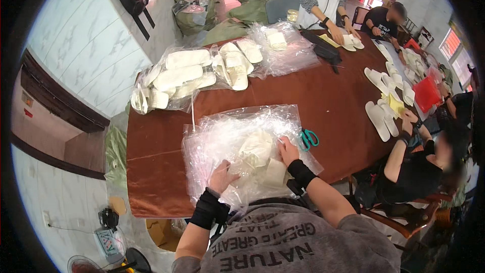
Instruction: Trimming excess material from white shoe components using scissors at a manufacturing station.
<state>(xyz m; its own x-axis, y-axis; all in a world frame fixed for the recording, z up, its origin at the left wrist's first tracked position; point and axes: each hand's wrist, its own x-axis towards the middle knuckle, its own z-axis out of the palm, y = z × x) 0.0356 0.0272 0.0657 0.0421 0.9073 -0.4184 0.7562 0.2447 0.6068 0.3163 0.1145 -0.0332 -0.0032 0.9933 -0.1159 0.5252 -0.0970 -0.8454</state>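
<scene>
Plastic bag: a big crumpled clear plastic bag (pixel 237 141) lies on the near edge of the desk, right under both hands.
Slippers in the bag: white slippers (pixel 257 151) show through the film, between the two hands; how many cannot be told.
Left hand: the left hand (pixel 222 174) presses down on the bag's near left part, its fingers (pixel 230 167) bent into the film; whether they pinch it cannot be told. A black wrist band sits just behind it.
Right hand: the right hand (pixel 288 150) rests on the bag's right part, its fingers (pixel 281 143) curled on the film over a slipper; a firm grasp cannot be told. It too wears a black wrist band.
Scissors: teal-handled scissors (pixel 308 139) lie on the desk just right of the right hand's fingers, at the bag's edge.
Desk: the brown desk (pixel 161 146) carries everything and stretches away from the fingers.
Far bags: clear bags packed with white slippers (pixel 187 76) lie well beyond the fingers, to the far left.
Loose slippers: pairs of white slippers (pixel 381 116) lie far right of the fingers, near a seated person's hand (pixel 408 121).
Other people: another person's hands (pixel 341 35) work at the far end.
</scene>
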